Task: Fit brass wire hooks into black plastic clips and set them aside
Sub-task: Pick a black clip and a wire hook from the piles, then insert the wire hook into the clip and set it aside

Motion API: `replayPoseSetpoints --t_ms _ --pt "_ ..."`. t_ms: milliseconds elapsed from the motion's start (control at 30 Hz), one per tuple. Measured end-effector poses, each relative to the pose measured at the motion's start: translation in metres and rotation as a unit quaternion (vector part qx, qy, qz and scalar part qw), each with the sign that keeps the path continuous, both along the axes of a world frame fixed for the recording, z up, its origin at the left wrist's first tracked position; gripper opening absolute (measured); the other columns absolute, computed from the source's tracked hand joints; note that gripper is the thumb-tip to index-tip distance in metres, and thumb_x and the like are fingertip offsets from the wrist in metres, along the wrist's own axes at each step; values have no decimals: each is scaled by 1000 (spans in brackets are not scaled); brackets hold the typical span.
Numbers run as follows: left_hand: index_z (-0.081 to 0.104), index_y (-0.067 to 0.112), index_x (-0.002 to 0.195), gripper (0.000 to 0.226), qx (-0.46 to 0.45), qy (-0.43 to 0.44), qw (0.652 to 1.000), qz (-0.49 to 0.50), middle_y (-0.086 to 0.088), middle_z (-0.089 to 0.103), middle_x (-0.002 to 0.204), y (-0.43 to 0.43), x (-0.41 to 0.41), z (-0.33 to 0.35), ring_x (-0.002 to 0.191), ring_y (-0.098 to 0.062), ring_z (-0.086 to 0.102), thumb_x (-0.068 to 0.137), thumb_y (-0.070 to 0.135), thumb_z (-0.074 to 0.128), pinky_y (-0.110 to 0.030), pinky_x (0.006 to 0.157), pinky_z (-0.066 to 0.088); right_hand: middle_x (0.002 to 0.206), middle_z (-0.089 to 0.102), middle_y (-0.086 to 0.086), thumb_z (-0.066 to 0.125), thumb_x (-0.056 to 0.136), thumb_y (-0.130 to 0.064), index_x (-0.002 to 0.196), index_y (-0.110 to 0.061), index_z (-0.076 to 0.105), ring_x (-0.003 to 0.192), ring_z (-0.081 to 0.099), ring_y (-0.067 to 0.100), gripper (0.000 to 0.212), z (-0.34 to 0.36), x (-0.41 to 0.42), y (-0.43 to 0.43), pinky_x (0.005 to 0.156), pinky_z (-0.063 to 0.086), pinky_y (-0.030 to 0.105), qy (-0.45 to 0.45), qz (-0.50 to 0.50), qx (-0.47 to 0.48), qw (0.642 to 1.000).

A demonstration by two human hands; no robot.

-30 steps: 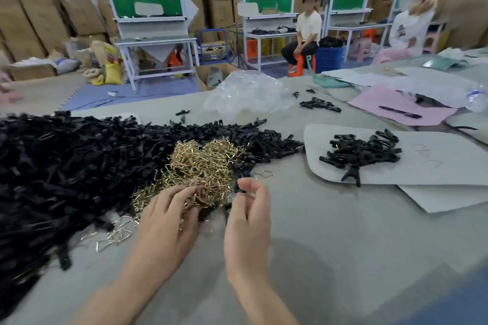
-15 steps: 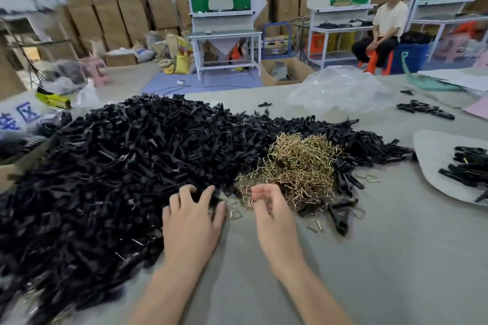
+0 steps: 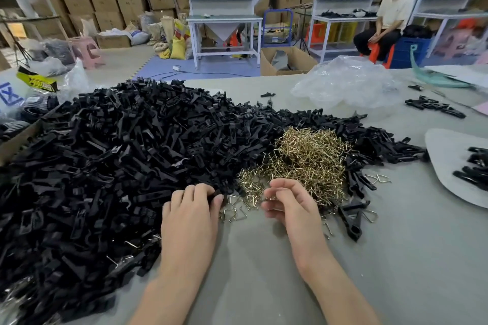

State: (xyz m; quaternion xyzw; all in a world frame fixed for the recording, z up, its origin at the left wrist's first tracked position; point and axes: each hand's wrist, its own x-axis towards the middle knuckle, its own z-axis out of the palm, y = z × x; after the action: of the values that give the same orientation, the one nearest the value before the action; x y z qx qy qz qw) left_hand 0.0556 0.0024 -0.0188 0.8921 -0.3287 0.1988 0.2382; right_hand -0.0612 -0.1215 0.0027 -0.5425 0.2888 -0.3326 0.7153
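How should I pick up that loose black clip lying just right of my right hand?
Probably pinch the clip by its near end, across the narrow sides, coming from above and the right. That end pokes onto bare table, away from the hook pile, both sides free.

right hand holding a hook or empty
Holding one, it seems: the right hand has its fingers curled, and a thin brass hook shows between thumb and fingertips. Too small to be sure.

Clip pile beyond the left edge.
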Motion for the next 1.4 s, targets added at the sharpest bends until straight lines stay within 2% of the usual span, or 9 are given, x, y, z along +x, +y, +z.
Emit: replayPoseSetpoints --t_ms 200,267,333,467,700,867,1167,1333,1400 --pt "56 20 95 18 -107 33 992 -65 8 58 104 0 -9 5 93 -16 53 93 38 57 -33 78 46 95 67 -14 49 97 -6 96 -38 65 71 55 7 36 -2 -11 -2 65 49 22 49 -134 -186 972" --pt "56 20 95 18 -121 42 988 -88 9 56 109 -1 -11 3 96 -10 49 92 37 60 -30 76 44 106 59 -19 51 96 -9 107 -41 63 89 53 12 36 -5 -14 -5 79 50 34 116 -187 -271 937" --pt "57 21 96 20 -117 56 986 -109 12 57 105 -2 -12 1 95 -8 48 93 40 58 -27 79 43 117 54 -16 55 95 -9 120 -34 62 105 43 9 37 -8 -15 -7 93 44 35 183 -212 -332 901" --pt "58 26 98 26 -89 89 984 -123 23 54 93 -3 -14 3 90 -7 47 94 50 48 -30 79 44 133 55 -2 61 93 -8 131 -26 62 122 46 19 42 -13 -16 -6 102 33 33 306 -198 -415 833" --pt "60 27 102 18 -75 106 984 -122 33 38 82 -4 -17 5 80 3 28 95 43 57 -30 77 38 125 59 0 66 90 -9 123 -27 66 117 53 26 38 -15 -14 -5 100 39 42 332 -197 -453 804" --pt "60 29 105 21 -85 118 982 -124 30 40 82 -3 -17 4 80 1 29 96 46 54 -30 78 37 155 37 7 65 95 -23 128 -39 64 149 25 34 37 -19 -12 -9 124 13 54 422 -124 -498 748" --pt "56 35 105 24 -92 153 976 -122 25 47 85 0 -15 0 90 -11 45 94 55 48 -33 81 41 154 39 7 61 98 -31 113 -32 68 151 22 32 16 -20 -12 -11 125 9 52 392 -138 -492 765" --pt "47 45 101 19 -119 180 968 -125 20 58 94 3 -14 1 96 -11 52 93 62 41 -33 80 45 137 58 -2 56 101 -25 113 -22 65 145 36 21 15 -10 -13 -7 123 22 50 211 -177 -479 833" --pt "52 42 101 23 -145 198 960 -135 19 64 94 3 -14 2 90 -7 57 94 61 40 -34 78 47 124 63 -17 53 103 -29 117 -25 62 134 48 8 17 -4 -15 -4 115 37 38 109 -176 -430 879"
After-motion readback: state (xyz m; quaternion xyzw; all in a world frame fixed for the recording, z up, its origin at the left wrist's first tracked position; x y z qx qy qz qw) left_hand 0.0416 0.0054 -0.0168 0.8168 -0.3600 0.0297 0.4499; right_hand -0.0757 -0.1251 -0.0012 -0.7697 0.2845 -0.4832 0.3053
